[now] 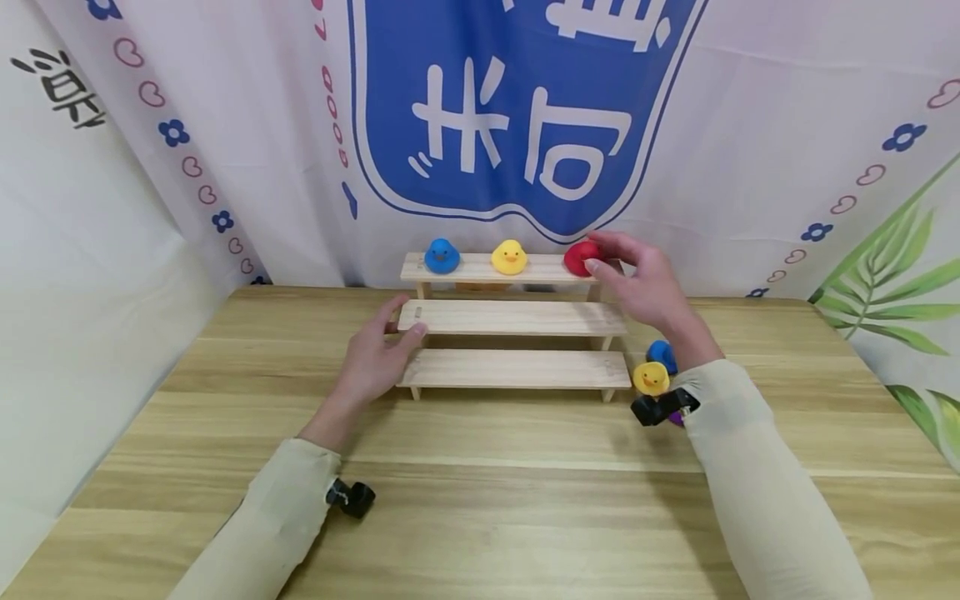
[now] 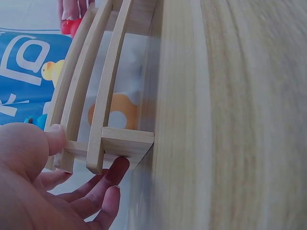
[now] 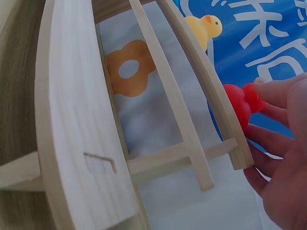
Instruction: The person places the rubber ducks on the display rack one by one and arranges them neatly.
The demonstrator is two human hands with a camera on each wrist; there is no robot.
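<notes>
A three-tier wooden stand [image 1: 510,369] stands on the table near the curtain. On its top shelf sit a blue rubber duck [image 1: 442,257], a yellow rubber duck [image 1: 509,257] and, at the right end, a red rubber duck [image 1: 579,259]. My right hand [image 1: 637,279] pinches the red duck between thumb and fingers; in the right wrist view the red duck [image 3: 240,103] rests against the top shelf. My left hand [image 1: 378,354] holds the left end of the stand, its thumb on the middle shelf's end and its fingers at the side support [image 2: 127,139].
Beside the stand's right end, partly behind the right wrist, lie a second yellow duck [image 1: 651,379], another blue duck [image 1: 662,356] and a purple thing [image 1: 677,417] mostly hidden by the wrist camera. A printed curtain [image 1: 285,150] hangs right behind the stand.
</notes>
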